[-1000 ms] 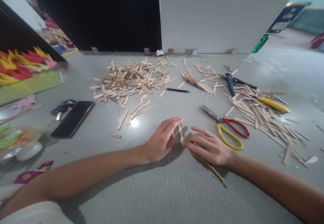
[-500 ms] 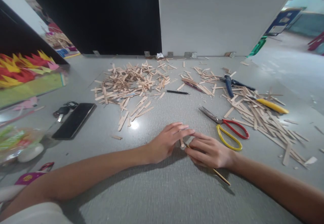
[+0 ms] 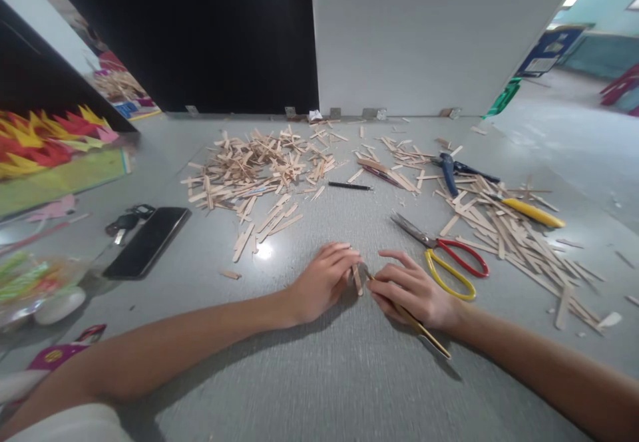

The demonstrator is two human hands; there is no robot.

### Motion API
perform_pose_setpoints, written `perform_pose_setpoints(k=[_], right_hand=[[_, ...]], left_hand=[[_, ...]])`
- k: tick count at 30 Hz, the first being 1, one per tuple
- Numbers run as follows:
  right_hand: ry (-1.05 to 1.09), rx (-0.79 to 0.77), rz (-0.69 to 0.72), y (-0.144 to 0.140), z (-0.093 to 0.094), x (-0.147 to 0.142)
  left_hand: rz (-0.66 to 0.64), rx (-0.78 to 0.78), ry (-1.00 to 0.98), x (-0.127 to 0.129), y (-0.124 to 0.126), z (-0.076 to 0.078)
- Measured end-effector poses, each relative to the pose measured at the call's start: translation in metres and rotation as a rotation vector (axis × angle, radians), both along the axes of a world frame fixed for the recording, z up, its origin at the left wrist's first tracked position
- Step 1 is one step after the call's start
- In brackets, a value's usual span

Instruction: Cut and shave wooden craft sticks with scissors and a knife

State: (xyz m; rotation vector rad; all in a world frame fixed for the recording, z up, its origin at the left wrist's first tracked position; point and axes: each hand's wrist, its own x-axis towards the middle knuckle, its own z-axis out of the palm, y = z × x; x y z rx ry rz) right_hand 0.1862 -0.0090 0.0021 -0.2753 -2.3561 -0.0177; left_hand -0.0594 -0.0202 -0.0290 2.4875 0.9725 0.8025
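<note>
Wood: a short craft stick (image 3: 356,278) lies flat on the grey counter (image 3: 319,375), just left of the red-and-yellow scissors (image 3: 449,265), between your two hands.
Long axis: it runs away from you, tilted slightly left at the far end.
Left hand (image 3: 322,282): touching the stick's left edge, fingers pressed together and curled onto it.
Right hand (image 3: 412,290): just right of the stick, fingers closed round a pencil (image 3: 422,330) whose tip meets the stick's near end; the shaft trails back toward you.
Nearer hand: both touch it; your left steadies it.
Loose sticks (image 3: 249,166): piled well beyond the scissors, far left.
Phone (image 3: 146,241): well left of the scissors.
</note>
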Motion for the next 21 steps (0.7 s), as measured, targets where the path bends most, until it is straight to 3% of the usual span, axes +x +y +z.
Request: perform_pose_setpoints(k=[21], right_hand=[[0.015,-0.041,-0.003,0.0016,-0.0032,0.0009]], left_hand=[[0.042,0.048,-0.048,0.0011,0.0022,-0.0043]])
